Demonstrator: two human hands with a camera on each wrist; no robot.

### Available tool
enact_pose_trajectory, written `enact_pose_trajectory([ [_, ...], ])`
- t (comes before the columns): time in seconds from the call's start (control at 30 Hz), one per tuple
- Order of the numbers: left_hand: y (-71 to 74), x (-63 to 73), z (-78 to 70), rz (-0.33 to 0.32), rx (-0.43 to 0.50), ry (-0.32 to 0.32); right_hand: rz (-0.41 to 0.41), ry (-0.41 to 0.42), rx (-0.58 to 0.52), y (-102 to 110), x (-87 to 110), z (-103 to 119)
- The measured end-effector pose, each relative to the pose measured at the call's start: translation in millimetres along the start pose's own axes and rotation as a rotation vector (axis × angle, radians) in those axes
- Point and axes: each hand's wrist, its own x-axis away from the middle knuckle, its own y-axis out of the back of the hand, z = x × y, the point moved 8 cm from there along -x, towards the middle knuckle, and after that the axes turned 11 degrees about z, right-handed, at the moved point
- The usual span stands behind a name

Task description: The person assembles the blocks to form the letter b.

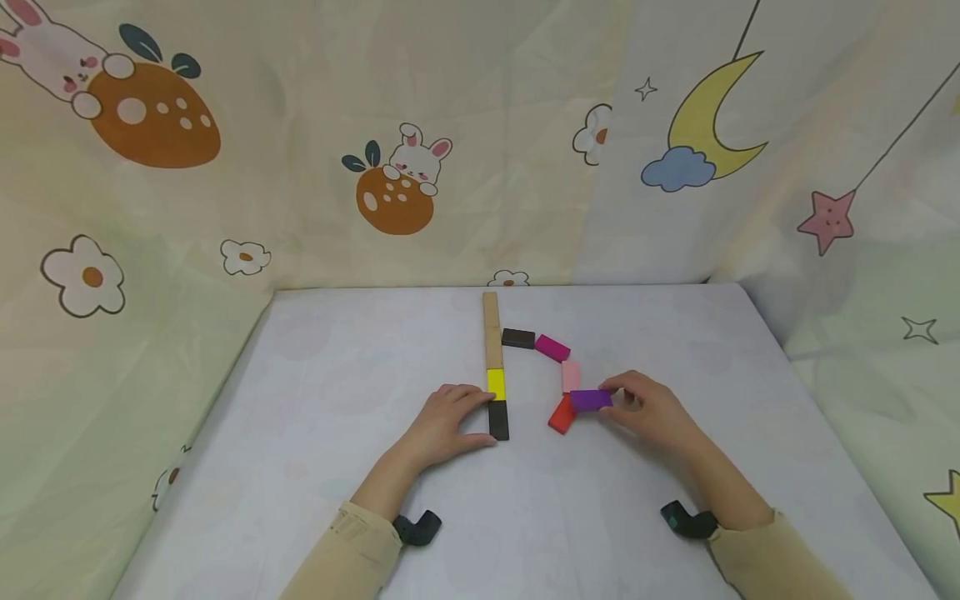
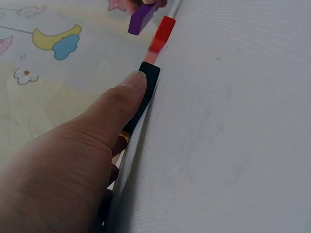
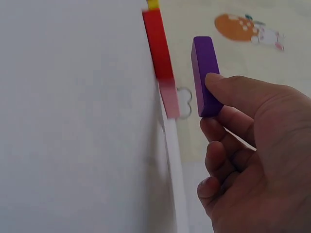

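In the head view, my right hand (image 1: 654, 408) pinches a purple block (image 1: 591, 401) between thumb and fingers. The block overlaps the pink block (image 1: 571, 375) and red block (image 1: 561, 415) there; the right wrist view shows the purple block (image 3: 205, 73) raised off the table. My left hand (image 1: 446, 425) rests beside the straight row, its index fingertip at the yellow block (image 1: 497, 382) and its thumb at the near end of the black block (image 1: 498, 421). In the left wrist view the thumb lies against the black block (image 2: 149, 77), with the other fingers partly hidden.
Wooden-coloured blocks (image 1: 492, 346) continue the row toward the back. A dark block (image 1: 518, 338) and a magenta block (image 1: 552, 347) lead in a curve to the pink one. Everything lies on a white-covered table (image 1: 360, 350), with a printed cloth (image 1: 487, 100) hanging behind.
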Motion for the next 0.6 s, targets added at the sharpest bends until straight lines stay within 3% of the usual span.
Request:
enact_pose_trajectory([
  [0.3, 0.7, -0.2, -0.5, -0.007, -0.011, -0.006, -0.022, 0.152, 0.019, -25.9, 9.2, 42.1],
  [0.6, 0.3, -0.1, -0.5, 0.002, -0.006, 0.008, 0.012, 0.103, 0.044, -55.8, 9.2, 62.9],
])
